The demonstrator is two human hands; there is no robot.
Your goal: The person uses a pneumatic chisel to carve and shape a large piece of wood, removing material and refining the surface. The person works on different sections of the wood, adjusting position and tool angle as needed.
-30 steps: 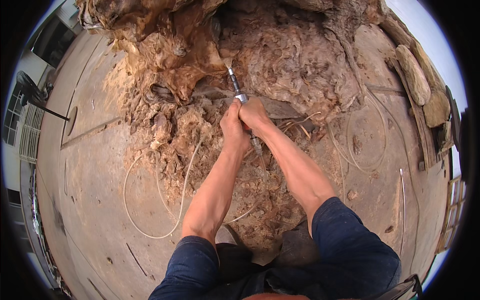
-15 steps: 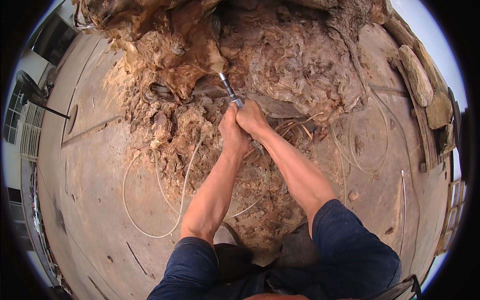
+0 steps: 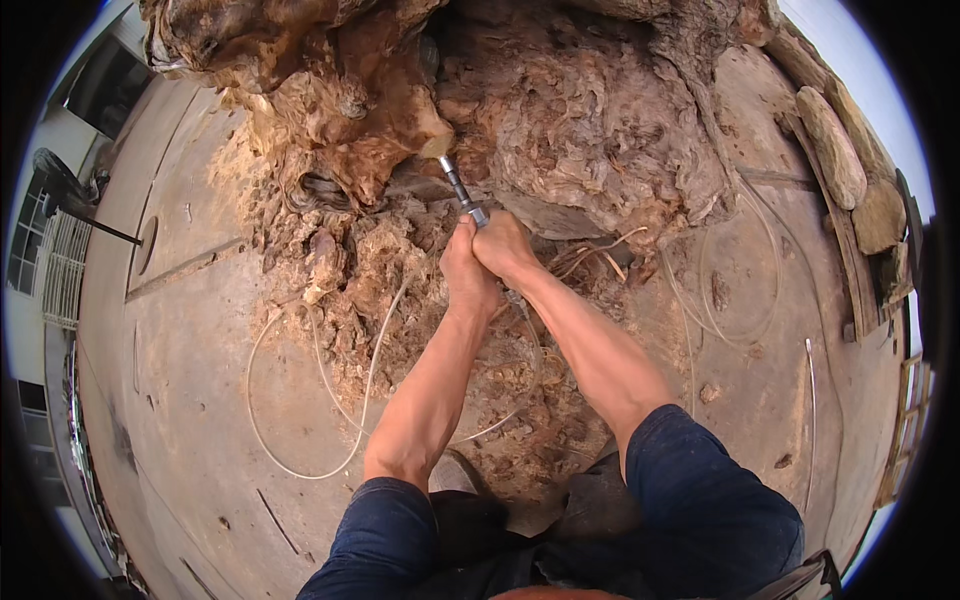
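Note:
Both my hands are closed round a slim metal air grinder (image 3: 474, 214), which points up and slightly left. My left hand (image 3: 467, 262) sits just behind and left of my right hand (image 3: 503, 243), the two pressed together. Beyond them runs a dark and silver shaft (image 3: 455, 183), ending in a pale tan tip (image 3: 437, 147) that is too blurred to make out. This tip lies against a smoothed, light patch on a big gnarled tree root (image 3: 590, 130). The grinder's body is mostly hidden in my grip.
A clear thin hose (image 3: 300, 472) loops over the concrete floor (image 3: 190, 400), with more hose coils (image 3: 745, 340) at right. Wood chips and sawdust (image 3: 380, 245) pile beneath the root. Logs (image 3: 830, 150) lean at far right; a black stand fan (image 3: 65, 190) stands at far left.
The grinder's tip and my hands have shifted slightly down in the picture. My grip on the tool is the same.

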